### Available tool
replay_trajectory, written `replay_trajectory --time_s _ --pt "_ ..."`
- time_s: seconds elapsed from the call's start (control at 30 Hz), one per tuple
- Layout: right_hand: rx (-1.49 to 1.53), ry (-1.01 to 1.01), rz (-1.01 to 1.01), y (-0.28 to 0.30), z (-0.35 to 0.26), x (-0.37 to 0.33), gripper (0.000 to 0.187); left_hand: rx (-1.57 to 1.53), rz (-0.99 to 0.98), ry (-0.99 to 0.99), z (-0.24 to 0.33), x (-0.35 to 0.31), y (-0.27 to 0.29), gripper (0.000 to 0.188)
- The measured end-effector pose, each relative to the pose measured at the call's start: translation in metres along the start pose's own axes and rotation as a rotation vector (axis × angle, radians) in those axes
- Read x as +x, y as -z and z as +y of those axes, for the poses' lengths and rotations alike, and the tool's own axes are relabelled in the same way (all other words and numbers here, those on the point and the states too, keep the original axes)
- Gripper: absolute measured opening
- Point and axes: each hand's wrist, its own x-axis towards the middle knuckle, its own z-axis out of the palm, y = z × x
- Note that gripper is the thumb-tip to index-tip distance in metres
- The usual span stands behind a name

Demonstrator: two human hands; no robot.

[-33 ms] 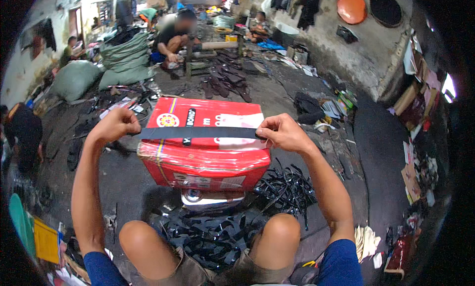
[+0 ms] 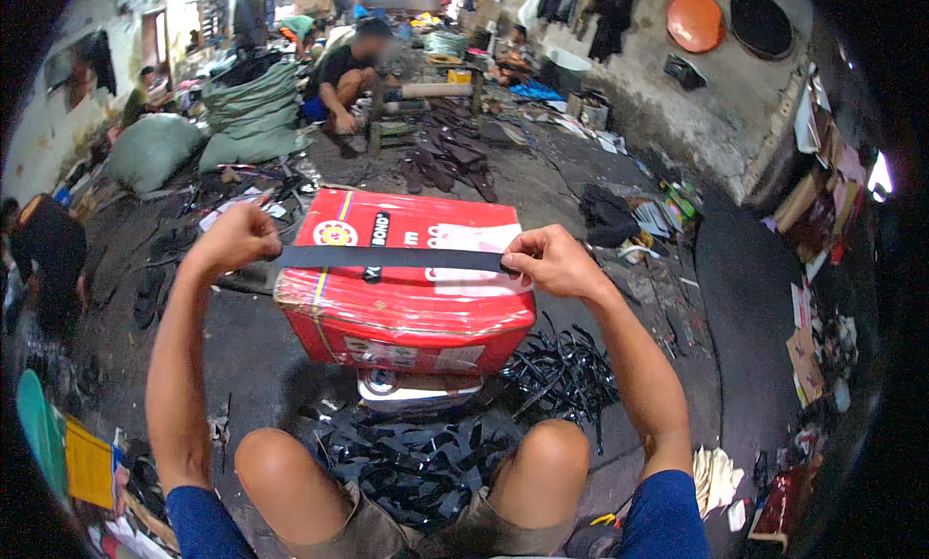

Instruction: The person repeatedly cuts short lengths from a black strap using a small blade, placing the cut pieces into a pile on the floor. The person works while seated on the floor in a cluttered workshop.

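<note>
A flat black strip (image 2: 387,258) is stretched taut from side to side over the top of a red cardboard box (image 2: 411,312). My left hand (image 2: 235,241) pinches its left end just beyond the box's left edge. Its right end is between the thumb and fingers of my right hand (image 2: 554,261), over the box's right side. Whether the strip touches the box I cannot tell. Beneath the red box is a smaller white box (image 2: 418,394). Loose black strips (image 2: 416,467) are heaped between my knees, and glossy narrow black strips (image 2: 561,370) lie tangled right of the box.
Dark flat pieces (image 2: 447,157) are piled on the floor ahead, near a low wooden stand (image 2: 377,123) and a crouching person (image 2: 339,83). Stuffed green sacks (image 2: 150,154) stand far left. A yellow panel (image 2: 89,465) is at near left, a pale cloth bundle (image 2: 716,477) at near right.
The view has shifted slightly, so the box sits a little farther right in it. Both hands keep their grip on the strip. The crouching person's hands have moved.
</note>
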Motion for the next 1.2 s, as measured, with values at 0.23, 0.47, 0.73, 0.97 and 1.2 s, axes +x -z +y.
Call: replay_trajectory --time_s 0.23,0.47,0.73,0.97,1.2 --pt "-0.446 0.061 0.204 -0.018 -0.008 0.019 0.027 -0.305 0.360 -0.688 0.145 0.076 -0.153 0.054" --pt "-0.498 0.128 0.332 -0.016 -0.012 0.001 0.021 -0.466 0.196 -0.509 0.192 0.081 -0.203 0.028" --pt "-0.622 0.340 0.355 -0.014 -0.002 -0.013 0.016 -0.407 0.278 -0.638 0.187 0.079 -0.208 0.016" --pt "-0.471 0.301 0.258 -0.006 0.004 -0.009 0.021 -0.543 0.172 -0.552 0.181 0.085 -0.208 0.020" --pt "-0.422 0.296 0.313 -0.007 0.013 -0.006 0.022 -0.492 0.171 -0.626 0.183 0.086 -0.204 0.019"
